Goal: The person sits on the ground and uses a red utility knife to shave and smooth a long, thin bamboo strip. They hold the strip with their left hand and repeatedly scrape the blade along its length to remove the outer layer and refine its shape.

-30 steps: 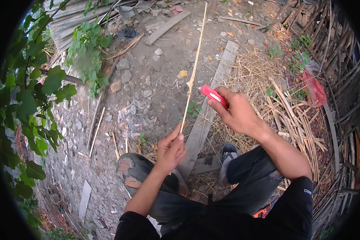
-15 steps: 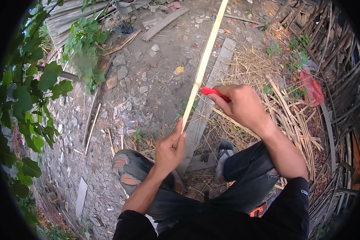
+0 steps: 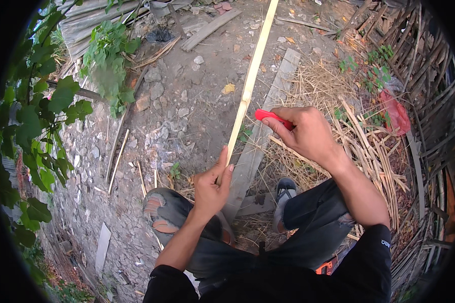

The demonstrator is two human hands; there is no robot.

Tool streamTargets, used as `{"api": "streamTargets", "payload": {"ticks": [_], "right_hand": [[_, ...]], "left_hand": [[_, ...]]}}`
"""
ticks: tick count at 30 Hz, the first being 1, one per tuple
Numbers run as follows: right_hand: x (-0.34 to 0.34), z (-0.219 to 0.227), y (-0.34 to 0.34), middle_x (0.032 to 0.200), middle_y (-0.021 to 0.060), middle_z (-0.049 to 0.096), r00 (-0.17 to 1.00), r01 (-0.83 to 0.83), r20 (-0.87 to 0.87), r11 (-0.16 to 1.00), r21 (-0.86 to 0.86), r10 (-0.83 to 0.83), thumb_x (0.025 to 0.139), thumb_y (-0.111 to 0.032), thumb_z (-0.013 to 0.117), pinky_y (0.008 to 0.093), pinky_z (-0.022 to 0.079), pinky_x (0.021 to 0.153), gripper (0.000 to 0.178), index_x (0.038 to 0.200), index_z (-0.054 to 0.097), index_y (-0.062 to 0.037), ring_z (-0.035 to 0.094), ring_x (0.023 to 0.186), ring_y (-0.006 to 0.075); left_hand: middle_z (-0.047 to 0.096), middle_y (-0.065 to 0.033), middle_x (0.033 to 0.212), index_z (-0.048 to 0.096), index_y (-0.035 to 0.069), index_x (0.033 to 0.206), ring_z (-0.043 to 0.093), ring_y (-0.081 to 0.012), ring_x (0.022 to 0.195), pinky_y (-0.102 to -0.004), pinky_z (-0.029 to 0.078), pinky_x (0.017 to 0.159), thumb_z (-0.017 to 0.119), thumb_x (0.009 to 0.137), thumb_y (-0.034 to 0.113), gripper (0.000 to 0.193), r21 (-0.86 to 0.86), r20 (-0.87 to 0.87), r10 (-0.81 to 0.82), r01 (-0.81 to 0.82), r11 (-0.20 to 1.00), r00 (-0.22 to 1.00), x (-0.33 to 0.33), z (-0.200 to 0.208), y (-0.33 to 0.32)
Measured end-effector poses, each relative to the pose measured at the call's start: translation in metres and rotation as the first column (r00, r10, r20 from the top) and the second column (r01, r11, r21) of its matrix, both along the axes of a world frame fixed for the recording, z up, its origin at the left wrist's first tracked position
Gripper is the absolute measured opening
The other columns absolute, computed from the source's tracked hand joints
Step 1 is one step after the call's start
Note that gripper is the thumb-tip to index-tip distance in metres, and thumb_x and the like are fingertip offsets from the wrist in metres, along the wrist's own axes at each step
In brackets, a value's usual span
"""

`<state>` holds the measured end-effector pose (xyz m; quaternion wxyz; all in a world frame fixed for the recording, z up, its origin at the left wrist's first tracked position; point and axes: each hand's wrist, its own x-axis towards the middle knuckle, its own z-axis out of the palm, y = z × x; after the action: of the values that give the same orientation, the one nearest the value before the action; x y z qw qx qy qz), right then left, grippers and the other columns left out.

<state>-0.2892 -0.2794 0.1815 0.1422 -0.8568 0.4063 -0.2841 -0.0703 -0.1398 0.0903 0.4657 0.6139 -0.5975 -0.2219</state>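
We grip the pale bamboo strip [image 3: 256, 58] between the thumb and fingers of our left hand [image 3: 210, 189]; it sits over the dirt ground [image 3: 202, 108], its long axis pointing away from us, leaning slightly right, past the upper edge. Our right hand [image 3: 309, 132] has its fingers wrapped around a red cutter [image 3: 263, 114], just right of the strip's node [image 3: 245, 96].
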Motion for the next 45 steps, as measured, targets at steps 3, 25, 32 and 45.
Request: {"api": "streamTargets", "payload": {"ticks": [3, 25, 32, 45], "right_hand": [[0.003, -0.004, -0.001, 0.064, 0.0172, 0.065, 0.998, 0.045, 0.051, 0.999, -0.003, -0.045, 0.093, -0.036, 0.071, 0.0441, 0.053, 0.057, 0.029, 0.096, 0.077, -0.0077, 0.067, 0.061, 0.0367], [0.031, -0.024, 0.006, 0.067, -0.0053, 0.059, 0.735, -0.378, 0.579, 0.496, 0.782, -0.353, 0.093, -0.017, 0.075, 0.0227, 0.034, 0.051, 0.016, 0.094, 0.073, -0.0014, 0.047, 0.059, 0.0009], [0.041, -0.031, 0.007, 0.068, -0.0066, 0.058, 0.702, -0.338, 0.633, 0.631, 0.699, -0.326, 0.094, -0.017, 0.074, 0.0231, 0.033, 0.050, 0.015, 0.093, 0.072, -0.0020, 0.045, 0.058, 0.0010], [0.038, -0.039, 0.001, 0.059, -0.0048, 0.050, 0.622, -0.501, 0.670, 0.453, 0.738, -0.404, 0.096, -0.017, 0.067, 0.0245, 0.031, 0.042, 0.013, 0.092, 0.065, -0.0056, 0.042, 0.045, 0.0041]], "left_hand": [[0.046, -0.0002, 0.062, 0.057, 0.002, 0.142, 0.040, -0.0017, 0.057, -0.0219, 0.036, 0.051, 0.066, 0.097, 0.006, 0.046, -0.002, 0.002, -0.023, 0.023, 1.000, 1.000, -0.001, 0.001, 0.001], [0.037, 0.0075, 0.065, 0.041, 0.011, 0.156, 0.034, -0.0031, 0.052, -0.0220, 0.029, 0.048, 0.054, 0.106, 0.011, 0.051, 0.099, -0.800, -0.149, 0.372, 0.923, 0.582, -0.003, -0.001, 0.005], [0.039, 0.0077, 0.065, 0.041, 0.011, 0.155, 0.035, -0.0022, 0.053, -0.0219, 0.029, 0.047, 0.054, 0.106, 0.011, 0.051, 0.114, -0.745, -0.150, 0.346, 0.931, 0.650, -0.005, -0.005, 0.005], [0.037, 0.0101, 0.065, 0.040, 0.007, 0.155, 0.034, -0.0005, 0.053, -0.0210, 0.029, 0.048, 0.054, 0.105, 0.009, 0.052, 0.117, -0.640, -0.169, 0.313, 0.943, 0.750, -0.008, -0.003, 0.005]]}}
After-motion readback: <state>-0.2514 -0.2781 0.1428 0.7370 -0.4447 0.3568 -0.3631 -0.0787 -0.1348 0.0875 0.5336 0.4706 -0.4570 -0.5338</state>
